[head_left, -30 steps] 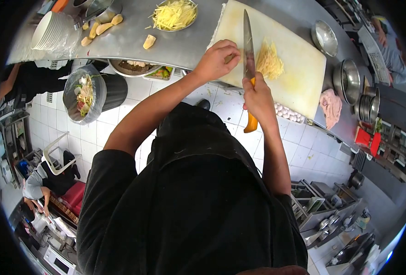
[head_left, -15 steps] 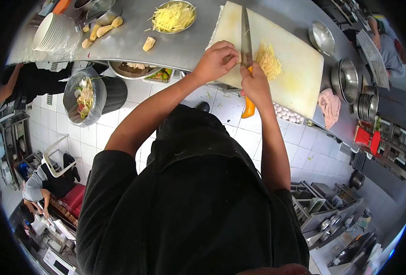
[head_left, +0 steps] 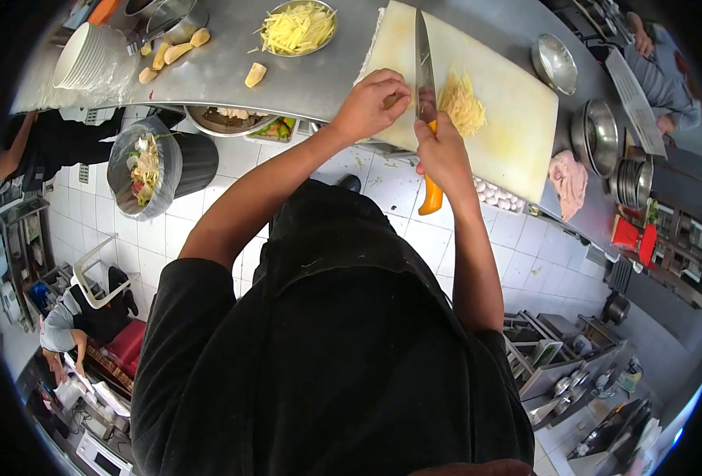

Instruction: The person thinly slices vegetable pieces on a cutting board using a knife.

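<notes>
My right hand (head_left: 444, 148) is wrapped round the orange handle of a long kitchen knife (head_left: 424, 55). The blade points away from me over the white cutting board (head_left: 517, 119). Just left of the blade, my left hand (head_left: 374, 105) is closed, with thumb and fingers bent together at the board's near left part. Whatever it pinches is hidden. Right of the knife lies a heap of thin pale yellow shreds (head_left: 463, 105). A metal bowl (head_left: 298, 28) farther left is full of similar shreds. One peeled pale chunk (head_left: 256, 75) sits on the steel counter (head_left: 319, 83).
More peeled pieces (head_left: 178, 53) and stacked white bowls (head_left: 89, 59) stand left. Metal bowls (head_left: 557, 63) and a pink cloth (head_left: 568, 184) are right of the board. Eggs (head_left: 497, 196) show under its near edge. A lined waste bin (head_left: 145, 170) stands below left. Other people work nearby.
The knife's tip has swung slightly left and its handle end slightly right, with my right hand turning along. My left hand stays almost in place.
</notes>
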Action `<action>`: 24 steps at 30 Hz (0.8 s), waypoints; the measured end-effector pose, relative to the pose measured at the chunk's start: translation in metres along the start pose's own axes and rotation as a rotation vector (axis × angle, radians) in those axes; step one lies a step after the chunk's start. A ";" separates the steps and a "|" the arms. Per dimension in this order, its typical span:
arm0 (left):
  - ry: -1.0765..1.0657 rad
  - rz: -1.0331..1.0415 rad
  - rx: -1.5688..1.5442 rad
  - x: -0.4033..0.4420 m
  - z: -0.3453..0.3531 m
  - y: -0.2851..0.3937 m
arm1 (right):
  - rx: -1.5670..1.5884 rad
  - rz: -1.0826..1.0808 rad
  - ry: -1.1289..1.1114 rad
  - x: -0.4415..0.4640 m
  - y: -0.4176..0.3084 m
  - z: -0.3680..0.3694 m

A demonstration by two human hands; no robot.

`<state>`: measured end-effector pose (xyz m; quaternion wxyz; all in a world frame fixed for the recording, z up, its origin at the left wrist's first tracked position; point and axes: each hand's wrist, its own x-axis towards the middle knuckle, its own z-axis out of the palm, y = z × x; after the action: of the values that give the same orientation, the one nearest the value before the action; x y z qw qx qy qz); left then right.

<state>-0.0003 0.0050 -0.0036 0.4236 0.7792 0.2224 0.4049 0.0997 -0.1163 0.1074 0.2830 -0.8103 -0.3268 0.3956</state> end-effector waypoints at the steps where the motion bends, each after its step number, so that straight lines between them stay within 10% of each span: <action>1: -0.002 -0.003 -0.001 0.000 0.000 0.000 | -0.006 0.005 -0.003 0.000 -0.001 0.000; 24: 0.026 0.013 -0.009 -0.001 0.001 0.000 | 0.074 -0.045 0.060 0.024 0.014 0.010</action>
<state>0.0000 0.0038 -0.0041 0.4215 0.7733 0.2212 0.4188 0.1066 -0.1055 0.0809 0.3314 -0.8031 -0.3215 0.3766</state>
